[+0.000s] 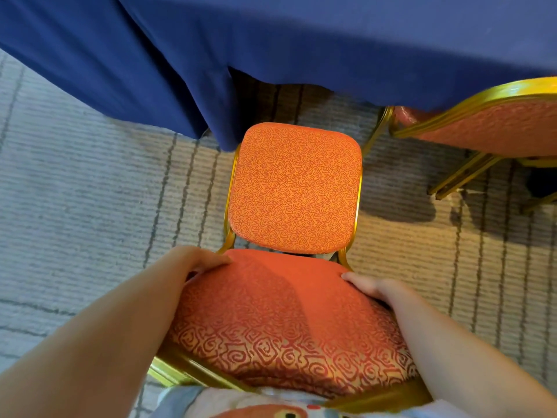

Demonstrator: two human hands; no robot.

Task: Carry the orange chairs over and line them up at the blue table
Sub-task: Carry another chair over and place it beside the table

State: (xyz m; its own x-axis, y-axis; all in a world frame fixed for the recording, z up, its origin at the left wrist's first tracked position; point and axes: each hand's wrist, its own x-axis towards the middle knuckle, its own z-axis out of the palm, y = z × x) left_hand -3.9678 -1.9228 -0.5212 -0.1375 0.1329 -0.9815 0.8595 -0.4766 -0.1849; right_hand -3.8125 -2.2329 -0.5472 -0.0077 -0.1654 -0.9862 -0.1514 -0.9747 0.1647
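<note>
We grip the orange chair by its backrest. Our left hand closes round the pad's left edge and our right hand round its right edge, thumb on the front face. Both forearms reach forward and down, about evenly. The seat points far, toward the blue-draped bench, its far edge just short of the hanging cloth. We cannot tell whether its legs are on the carpet. To do this well, we should push with equal pressure from both hands so the seat goes in square to the bench edge. It should end as deep as the second chair on the right and near it without touching. The cloth fold at the seat's far-left corner could snag on the frame.
</note>
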